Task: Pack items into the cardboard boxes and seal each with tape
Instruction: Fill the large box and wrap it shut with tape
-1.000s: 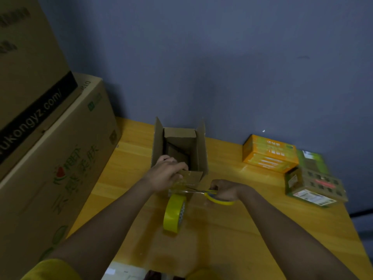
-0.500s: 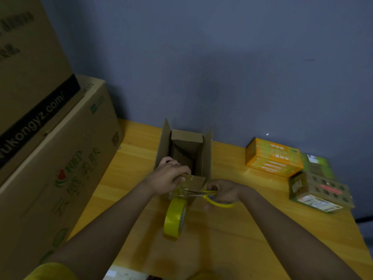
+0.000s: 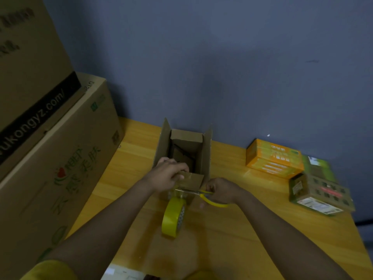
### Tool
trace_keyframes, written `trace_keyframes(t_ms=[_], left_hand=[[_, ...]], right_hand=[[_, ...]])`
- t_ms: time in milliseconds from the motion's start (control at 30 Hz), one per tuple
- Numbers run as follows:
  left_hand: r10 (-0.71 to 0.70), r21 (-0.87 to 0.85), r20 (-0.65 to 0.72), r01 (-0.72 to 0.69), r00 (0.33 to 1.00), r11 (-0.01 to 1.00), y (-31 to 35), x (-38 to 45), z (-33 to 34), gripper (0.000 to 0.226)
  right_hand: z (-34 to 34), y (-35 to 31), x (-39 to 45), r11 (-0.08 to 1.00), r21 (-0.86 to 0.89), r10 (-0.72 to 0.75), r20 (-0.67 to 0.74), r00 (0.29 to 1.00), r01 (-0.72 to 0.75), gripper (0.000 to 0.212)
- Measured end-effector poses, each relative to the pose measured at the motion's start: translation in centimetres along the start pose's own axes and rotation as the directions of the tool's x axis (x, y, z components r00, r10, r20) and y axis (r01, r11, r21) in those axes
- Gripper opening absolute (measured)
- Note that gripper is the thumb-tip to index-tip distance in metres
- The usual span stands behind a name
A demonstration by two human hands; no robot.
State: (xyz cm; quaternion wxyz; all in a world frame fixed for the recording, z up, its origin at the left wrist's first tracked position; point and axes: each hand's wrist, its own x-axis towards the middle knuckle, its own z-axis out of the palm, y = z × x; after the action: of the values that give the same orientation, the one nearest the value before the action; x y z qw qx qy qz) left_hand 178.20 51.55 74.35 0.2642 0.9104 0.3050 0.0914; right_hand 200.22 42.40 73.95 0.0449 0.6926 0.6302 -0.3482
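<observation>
You are at the taping step, by my reading: on the counter, past two large stacked cartons at far left, your left hand pinches the near flap of the one small cardboard box, its top open, while one yellow tape roll hangs just below. Your right hand grips one pair of yellow-handled scissors, blades at the strip. Next, cut cleanly, then press the end down. Three product boxes wait right.
</observation>
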Motion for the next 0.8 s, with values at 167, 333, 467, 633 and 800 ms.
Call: trace_keyframes(t_ms=[167,333,467,633,800], left_hand=[[-0.003,0.045,-0.019,0.004,1.000,0.999,0.6,0.2,0.0,0.020],[-0.010,0.087,-0.013,0.012,1.000,0.996,0.5,0.4,0.0,0.022],[-0.028,0.113,-0.016,0.030,0.999,0.993,0.6,0.5,0.1,0.022],[-0.047,0.136,-0.021,0.050,0.999,0.989,1.3,0.9,0.5,0.019],[-0.061,0.141,-0.028,0.065,0.998,0.988,1.9,1.2,0.7,0.020]], right_hand=[[-0.7,-1.5,-0.9,0.970,-0.241,-0.032,-0.063,0.997,0.016,0.038],[0.4,-1.0,-2.4,0.965,-0.245,0.102,0.017,0.995,-0.095,0.043],[2.0,2.5,-4.2,0.938,-0.208,0.303,0.110,0.947,-0.276,0.049],[7.0,5.5,-3.3,0.840,-0.234,0.484,-0.087,0.871,-0.490,0.049],[10.9,5.0,-0.7,0.835,-0.007,0.543,-0.152,0.826,-0.550,0.041]])
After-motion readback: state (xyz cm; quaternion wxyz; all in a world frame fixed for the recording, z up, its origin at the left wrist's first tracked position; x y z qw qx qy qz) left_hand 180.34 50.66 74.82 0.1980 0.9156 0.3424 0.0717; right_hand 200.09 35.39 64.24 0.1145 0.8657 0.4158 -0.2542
